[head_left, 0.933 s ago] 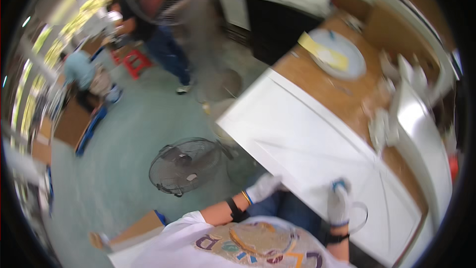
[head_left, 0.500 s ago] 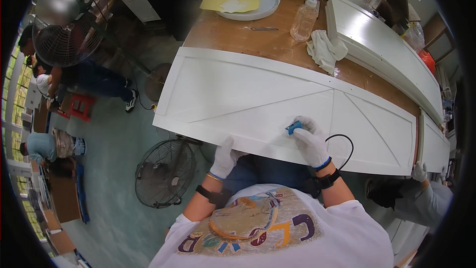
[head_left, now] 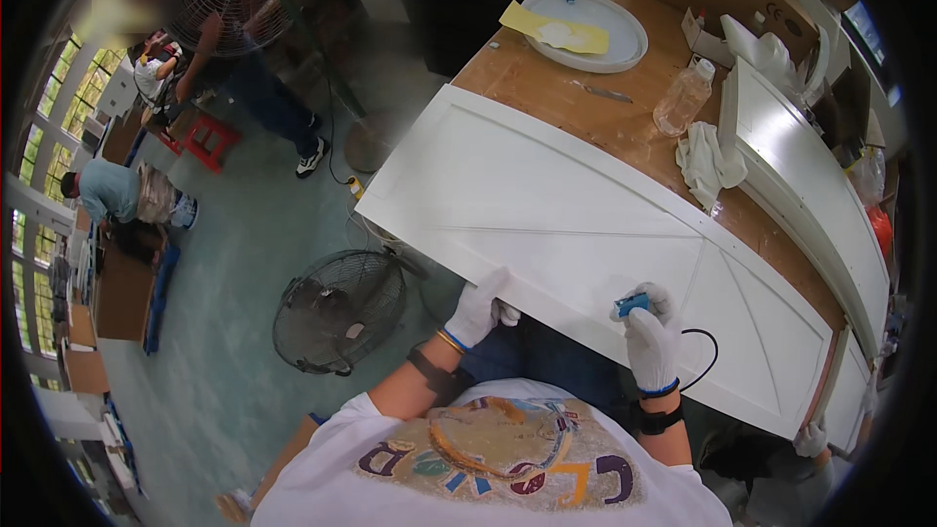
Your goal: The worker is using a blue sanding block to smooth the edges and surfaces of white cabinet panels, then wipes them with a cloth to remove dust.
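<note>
While lying flat, white panel (head_left: 547, 195): on the brown table (head_left: 532, 78), strips facing up, near edge reaching over the wearer's lap.
Left hand (head_left: 475, 309): gloved, closed over the panel's near edge, at left of its middle.
Right hand (head_left: 658, 334): gloved, gripping a small blue block (head_left: 631, 304) over the panel's near part; whether touching the face, cannot tell.
Done, by the look: border and diagonal strips in place, face even and white.
Left, by the look: block in hand, so probably not finished; no clear line between worked and unworked parts, so cannot tell how much remains.
Table behind: round tray (head_left: 634, 42) with yellow paper (head_left: 533, 22) across it, thin knife-like tool (head_left: 607, 93), clear bottle (head_left: 685, 98), crumpled white cloth (head_left: 705, 164), second white panel (head_left: 800, 137) at right.
Panel's right corner: another person's gloved hand (head_left: 810, 440), just beside; grip too small to tell.
Room: greenish floor (head_left: 234, 263), black fan (head_left: 337, 314) near the left arm, red stool (head_left: 209, 140) farther off, person in a teal shirt (head_left: 109, 189) bending beside boxes.
</note>
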The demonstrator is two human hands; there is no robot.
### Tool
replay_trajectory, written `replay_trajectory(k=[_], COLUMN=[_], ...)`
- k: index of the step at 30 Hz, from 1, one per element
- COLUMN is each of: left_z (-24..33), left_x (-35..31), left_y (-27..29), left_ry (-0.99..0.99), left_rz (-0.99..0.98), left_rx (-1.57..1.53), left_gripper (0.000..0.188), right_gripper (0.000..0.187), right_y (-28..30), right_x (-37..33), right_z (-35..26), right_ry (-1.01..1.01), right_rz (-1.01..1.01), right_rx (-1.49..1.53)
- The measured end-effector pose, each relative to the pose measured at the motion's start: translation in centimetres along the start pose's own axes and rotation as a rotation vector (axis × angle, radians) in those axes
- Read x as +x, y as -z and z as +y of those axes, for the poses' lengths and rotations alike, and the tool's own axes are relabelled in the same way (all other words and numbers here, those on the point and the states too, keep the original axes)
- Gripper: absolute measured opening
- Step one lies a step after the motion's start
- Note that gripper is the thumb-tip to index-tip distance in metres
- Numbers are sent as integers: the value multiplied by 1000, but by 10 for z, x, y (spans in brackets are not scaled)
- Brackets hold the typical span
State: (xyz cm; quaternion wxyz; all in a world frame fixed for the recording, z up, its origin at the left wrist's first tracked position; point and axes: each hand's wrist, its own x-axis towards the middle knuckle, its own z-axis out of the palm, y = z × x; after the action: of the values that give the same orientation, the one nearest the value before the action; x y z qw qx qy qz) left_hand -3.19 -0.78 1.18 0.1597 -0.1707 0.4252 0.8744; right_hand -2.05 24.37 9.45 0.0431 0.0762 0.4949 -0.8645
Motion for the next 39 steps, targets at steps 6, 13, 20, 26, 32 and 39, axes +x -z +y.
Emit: replay_trajectory(k=[6, 13, 20, 26, 32, 39], left_z=[29, 63, 104, 189, 269, 333], left_x=[-3, 15, -28, -107, -228, -299], left_y=[26, 67, 72, 72, 52, -25], left_ry=[-70, -62, 284, 176, -53, -20], left_rz=[25, -73, -89, 26, 291, 353], left_rx=[-18, -34, 928, 1076, 1087, 1447], left_gripper=[30, 36, 51, 44, 39, 43], right_gripper=[29, 30, 30, 34, 31, 31], right_y=[2, 20, 21, 12, -22, -33], right_x=[-25, -29, -30, -35, -34, -24], right_z=[-17, -10, -6, -1, -4, 6], right_ry=[43, 10, 62, 128, 58, -82], right_rz=[1, 15, 62, -35, -187, -230], right_rx=[-68, -131, -143, 37, 18, 92])
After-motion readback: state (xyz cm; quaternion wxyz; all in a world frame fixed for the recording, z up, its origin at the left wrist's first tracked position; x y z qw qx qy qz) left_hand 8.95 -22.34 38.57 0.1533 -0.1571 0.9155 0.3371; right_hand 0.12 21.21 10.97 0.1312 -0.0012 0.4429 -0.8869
